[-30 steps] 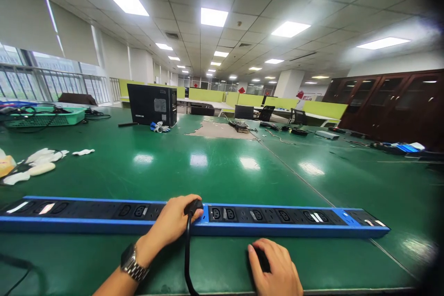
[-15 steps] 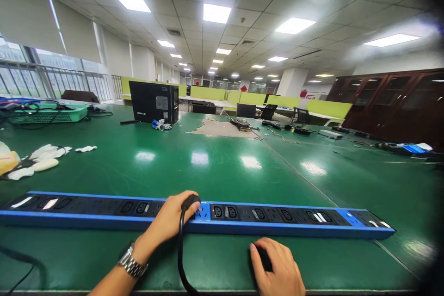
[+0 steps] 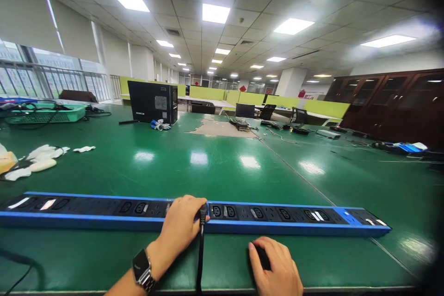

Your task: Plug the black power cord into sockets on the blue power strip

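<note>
White stickers dot the black face of the blue power strip [image 3: 270,228]: two near its left end, one of them with reddish print, a pair right of the middle, and more at the right end; their print is too small to read. A red sign [image 3: 305,95] far back bears letters too blurred to make out. The tower [image 3: 151,101] has small pale marks, also illegible.

The strip lies across the near part of the green table [image 3: 222,171], its left end cut off by the picture's edge. The left hand [image 3: 183,219] comes up from the lower left, back uppermost, fingers bent and closed round a black plug [image 3: 203,212] at the strip's middle; its wrist wears a watch [image 3: 141,269] on a metal band. The cord [image 3: 200,259] drops from the plug past the table's near edge.

The right hand [image 3: 275,266] rests on the table before the strip, half curled, well apart from the left. A dark patch sits under its fingers; whether shadow or object, and so whether it grips anything, I cannot tell. Fingers hide the plug's front, so whether it is seated is unclear.
</note>
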The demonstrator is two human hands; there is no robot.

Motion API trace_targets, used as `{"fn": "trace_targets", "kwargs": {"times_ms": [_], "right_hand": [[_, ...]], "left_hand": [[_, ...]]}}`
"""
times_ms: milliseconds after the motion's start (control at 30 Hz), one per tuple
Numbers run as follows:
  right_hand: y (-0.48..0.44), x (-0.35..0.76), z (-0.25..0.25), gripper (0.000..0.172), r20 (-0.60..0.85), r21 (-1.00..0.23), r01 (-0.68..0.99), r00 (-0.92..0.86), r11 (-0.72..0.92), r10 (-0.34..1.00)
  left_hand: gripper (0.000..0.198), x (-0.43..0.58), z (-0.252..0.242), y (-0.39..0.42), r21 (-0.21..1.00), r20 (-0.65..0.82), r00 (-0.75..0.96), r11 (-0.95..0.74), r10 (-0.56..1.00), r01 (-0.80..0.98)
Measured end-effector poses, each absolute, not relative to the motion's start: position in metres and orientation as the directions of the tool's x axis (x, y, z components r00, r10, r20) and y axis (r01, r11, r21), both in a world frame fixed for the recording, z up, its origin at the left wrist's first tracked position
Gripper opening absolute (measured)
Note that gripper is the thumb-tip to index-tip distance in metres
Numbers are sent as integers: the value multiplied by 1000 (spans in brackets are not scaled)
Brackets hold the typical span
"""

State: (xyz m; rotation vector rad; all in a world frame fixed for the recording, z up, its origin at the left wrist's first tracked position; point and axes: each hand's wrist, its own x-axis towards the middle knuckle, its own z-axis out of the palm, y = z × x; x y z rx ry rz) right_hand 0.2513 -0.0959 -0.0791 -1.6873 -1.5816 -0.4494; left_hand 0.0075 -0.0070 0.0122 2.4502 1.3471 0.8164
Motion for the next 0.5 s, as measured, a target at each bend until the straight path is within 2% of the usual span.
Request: {"fn": "trace_targets", "kwargs": {"times_ms": [233,500], "right_hand": [[-96,250,-77,33,729,-266,961,152,72,667],[-96,250,-78,34,735,-257,964,149,69,662]], "left_hand": [[48,-5,3,-5,513,418,459,-621,784,593],[44,-4,-2,-4,594,440,416,-605,796,530]]}}
